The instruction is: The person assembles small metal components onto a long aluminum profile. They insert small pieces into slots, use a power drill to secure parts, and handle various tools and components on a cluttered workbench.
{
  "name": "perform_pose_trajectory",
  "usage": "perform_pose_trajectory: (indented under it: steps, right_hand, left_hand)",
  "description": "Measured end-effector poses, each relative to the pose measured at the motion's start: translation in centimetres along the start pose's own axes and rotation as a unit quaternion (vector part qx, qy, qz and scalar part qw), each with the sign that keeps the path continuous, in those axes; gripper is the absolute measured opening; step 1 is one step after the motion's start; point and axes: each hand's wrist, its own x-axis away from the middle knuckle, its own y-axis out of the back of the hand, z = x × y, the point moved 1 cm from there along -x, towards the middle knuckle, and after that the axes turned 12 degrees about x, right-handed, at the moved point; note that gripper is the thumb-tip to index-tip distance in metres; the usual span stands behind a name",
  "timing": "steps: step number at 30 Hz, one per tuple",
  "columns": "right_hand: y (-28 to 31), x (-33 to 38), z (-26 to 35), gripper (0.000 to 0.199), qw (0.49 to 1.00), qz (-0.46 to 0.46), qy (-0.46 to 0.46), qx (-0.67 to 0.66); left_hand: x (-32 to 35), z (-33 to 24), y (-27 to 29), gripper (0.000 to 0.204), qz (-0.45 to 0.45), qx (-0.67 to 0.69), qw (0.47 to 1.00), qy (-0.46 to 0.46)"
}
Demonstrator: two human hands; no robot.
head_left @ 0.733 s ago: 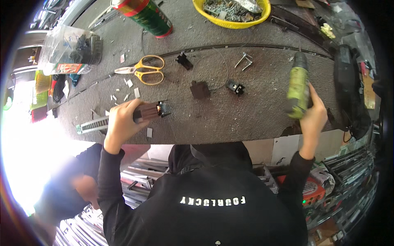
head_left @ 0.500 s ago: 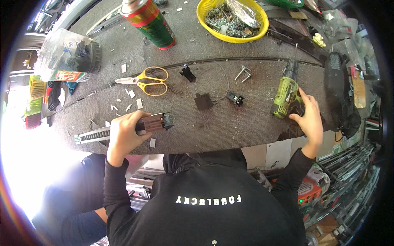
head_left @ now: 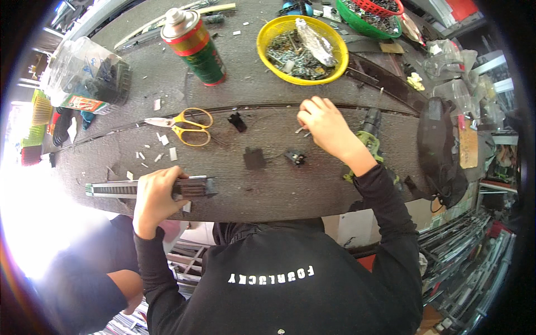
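My left hand is closed round a long grey and brown slotted profile, whose brown end juts out past my thumb. Curled down on the mat, my right hand has its fingers over small silver metal rods; their ends poke out, the rest is hidden. Under my right forearm lies a green cordless drill, partly covered. Between the hands are a black fitting with metal parts, a flat dark square piece and a small black clip.
Yellow-handled scissors lie left of the clip, near white scraps. Behind stand a spray can, a yellow basket of screws and a clear plastic tub. A black pouch lies at right. Another person's arm shows lower left.
My right hand has left the drill and moved left and away from me, onto the silver rods. The profile's brown end has turned in my left hand. The view has shifted slightly.
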Motion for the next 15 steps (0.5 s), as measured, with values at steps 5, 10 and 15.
perform_pose_trajectory:
  steps: [5, 10, 15]
  right_hand:
    - [0.9, 2.1, -6.5, 0.008, 0.910, -0.195, -0.206, -0.303]
    - [-0.6, 6.6, -18.6, 0.024, 0.795, -0.214, -0.443, -0.355]
    - [-3.3, 9.1, -21.8, 0.023, 0.741, -0.096, -0.457, -0.482]
  left_hand:
    - [0.1, -0.9, -0.9, 0.042, -0.040, 0.003, 0.999, 0.027]
    - [0.4, -1.6, -1.4, 0.039, -0.065, 0.013, 0.997, 0.050]
    - [0.1, -1.8, -1.7, 0.040, -0.070, 0.023, 0.996, 0.051]
